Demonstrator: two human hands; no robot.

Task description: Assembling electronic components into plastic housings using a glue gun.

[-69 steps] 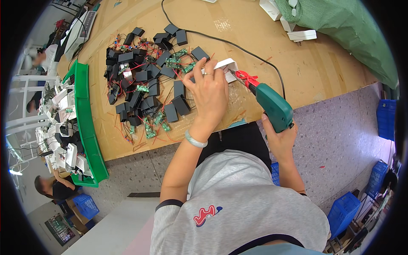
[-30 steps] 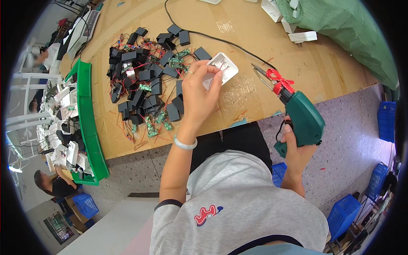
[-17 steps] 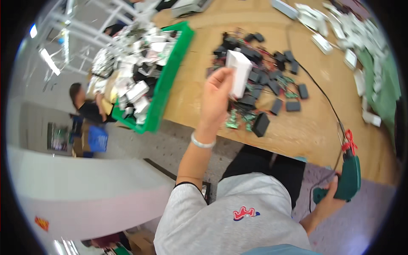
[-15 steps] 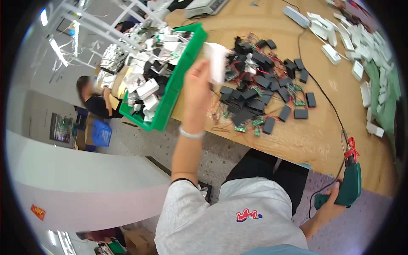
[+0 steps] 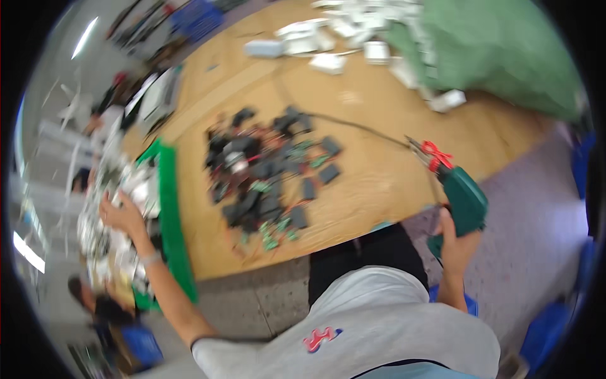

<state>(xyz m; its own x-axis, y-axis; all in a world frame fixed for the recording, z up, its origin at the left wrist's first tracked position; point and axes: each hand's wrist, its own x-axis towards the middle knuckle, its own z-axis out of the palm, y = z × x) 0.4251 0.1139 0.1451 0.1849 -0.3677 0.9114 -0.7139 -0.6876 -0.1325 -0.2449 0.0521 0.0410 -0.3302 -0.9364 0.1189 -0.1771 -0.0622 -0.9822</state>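
My left hand (image 5: 123, 215) reaches far left into a green bin (image 5: 170, 208) full of white parts and rests among them. The blur hides whether it holds one. My right hand (image 5: 456, 246) grips a green pistol-shaped power tool (image 5: 466, 197) with a red tip, held just off the near edge of the wooden table (image 5: 379, 183). A pile of small black parts and green circuit boards (image 5: 268, 183) with thin wires lies on the table between my hands.
White casings (image 5: 331, 44) lie at the table's far side beside a large green bag (image 5: 499, 57). A black cable (image 5: 360, 126) runs across the table toward the tool. Blue crates (image 5: 142, 344) stand on the floor. Another person (image 5: 104, 306) is below the bin.
My left hand lifted a white square part off the table and swung it left to the green bin. The right hand drew the tool back to the table's edge.
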